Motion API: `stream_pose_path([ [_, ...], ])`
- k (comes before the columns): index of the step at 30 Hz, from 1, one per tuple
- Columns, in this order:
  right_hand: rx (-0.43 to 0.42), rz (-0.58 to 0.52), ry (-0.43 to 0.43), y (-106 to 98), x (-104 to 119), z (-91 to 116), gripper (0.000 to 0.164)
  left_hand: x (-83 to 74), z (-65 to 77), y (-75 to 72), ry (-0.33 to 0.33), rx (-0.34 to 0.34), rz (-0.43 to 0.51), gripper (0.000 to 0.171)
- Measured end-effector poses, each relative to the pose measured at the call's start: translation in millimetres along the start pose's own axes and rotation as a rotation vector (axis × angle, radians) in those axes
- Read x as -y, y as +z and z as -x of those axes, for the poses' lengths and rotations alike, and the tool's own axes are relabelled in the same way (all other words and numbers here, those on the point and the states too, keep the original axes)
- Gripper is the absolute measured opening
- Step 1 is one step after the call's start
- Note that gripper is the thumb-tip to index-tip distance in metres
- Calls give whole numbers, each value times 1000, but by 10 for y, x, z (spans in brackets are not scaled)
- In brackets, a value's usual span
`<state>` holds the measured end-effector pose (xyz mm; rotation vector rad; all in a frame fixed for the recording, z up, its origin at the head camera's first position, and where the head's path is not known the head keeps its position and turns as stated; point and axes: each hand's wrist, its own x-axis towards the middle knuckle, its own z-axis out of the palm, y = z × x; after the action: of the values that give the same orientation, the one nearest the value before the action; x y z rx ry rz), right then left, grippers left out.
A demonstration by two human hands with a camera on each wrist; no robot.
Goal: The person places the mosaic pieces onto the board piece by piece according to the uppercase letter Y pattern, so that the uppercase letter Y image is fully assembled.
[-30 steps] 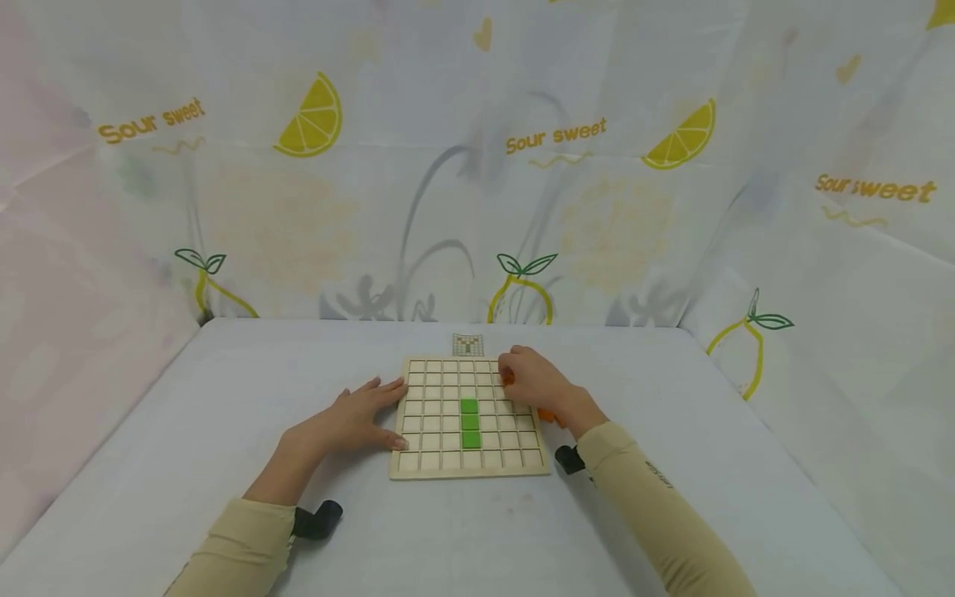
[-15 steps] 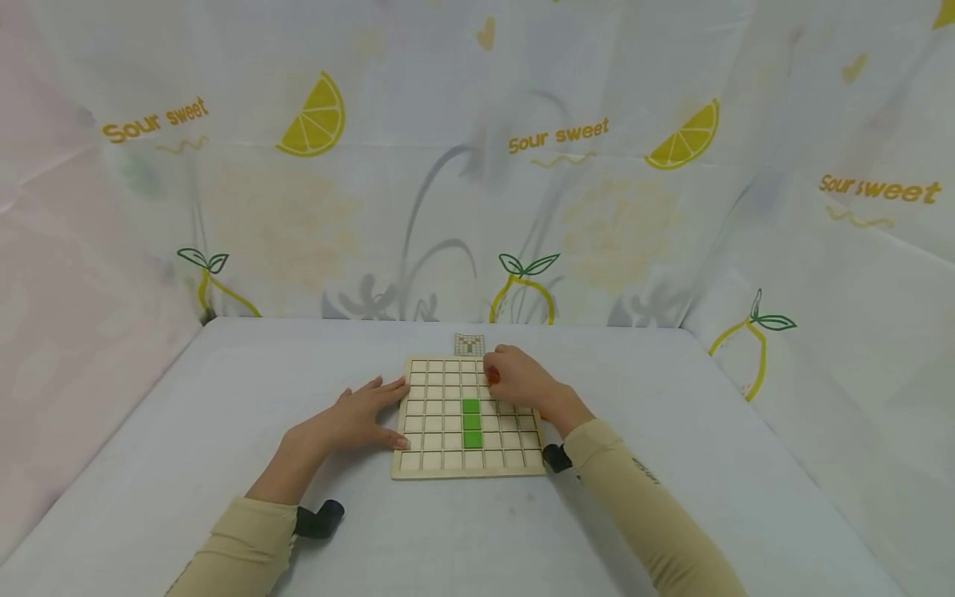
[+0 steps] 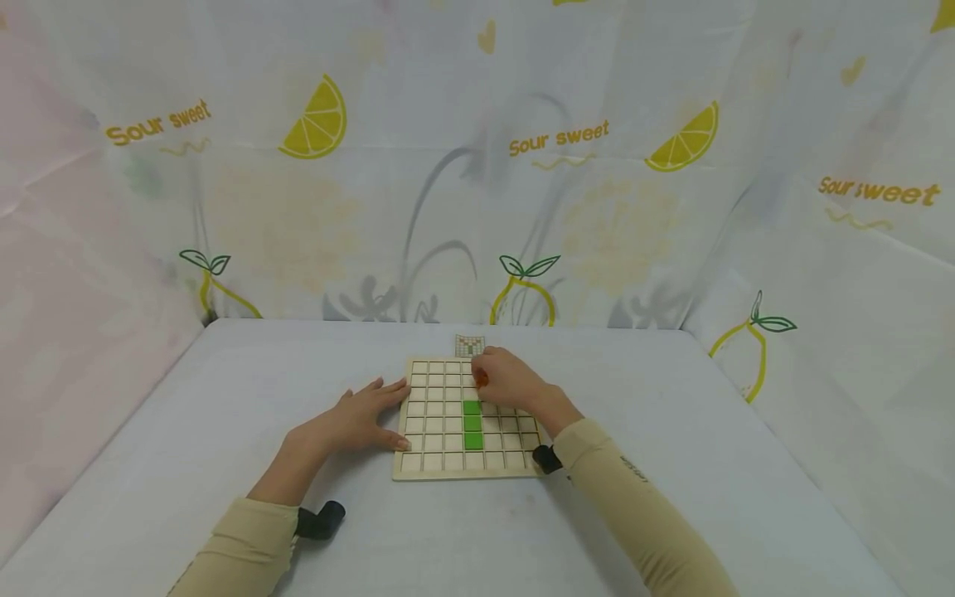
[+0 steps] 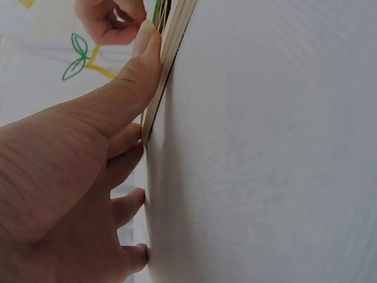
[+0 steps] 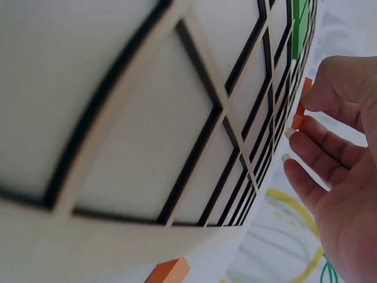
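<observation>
A wooden grid board (image 3: 468,475) lies flat on the white table, with a column of 3 green tiles (image 3: 473,424) set in its middle squares. My left hand (image 3: 360,419) rests at the board's left edge, fingers spread and thumb on the rim. In the left wrist view, the thumb (image 4: 138,71) lies along the board's side. Over the upper right part of the board, my right hand (image 3: 513,380) pinches an orange tile (image 5: 306,94) between thumb and fingers. The squares under this hand are hidden in the head view.
Just behind the board lies a small card (image 3: 469,345) printed with a grid pattern. Another orange tile (image 5: 168,271) sits beside the board's edge in the right wrist view. A printed cloth wall (image 3: 418,207) stands behind the table.
My right hand has moved left across the board's upper part with the orange tile. The left hand stays at the board's left edge, and the green tiles keep their places.
</observation>
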<state>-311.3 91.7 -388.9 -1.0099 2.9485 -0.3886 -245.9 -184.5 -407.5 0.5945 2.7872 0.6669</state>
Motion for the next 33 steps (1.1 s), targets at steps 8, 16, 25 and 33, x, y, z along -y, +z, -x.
stream_pose_path([
  [8,12,-49,-16,38,47,-62,12,12,-14,9,-3,9,12,99],
  [16,-3,-52,-45,70,59,-120,14,30,-20,23,-13,5,11,99],
  [25,9,-40,-67,88,111,-157,10,24,-17,15,-5,-1,-5,98],
  [33,2,-49,-72,114,186,-250,11,4,2,-2,-4,3,-3,99],
])
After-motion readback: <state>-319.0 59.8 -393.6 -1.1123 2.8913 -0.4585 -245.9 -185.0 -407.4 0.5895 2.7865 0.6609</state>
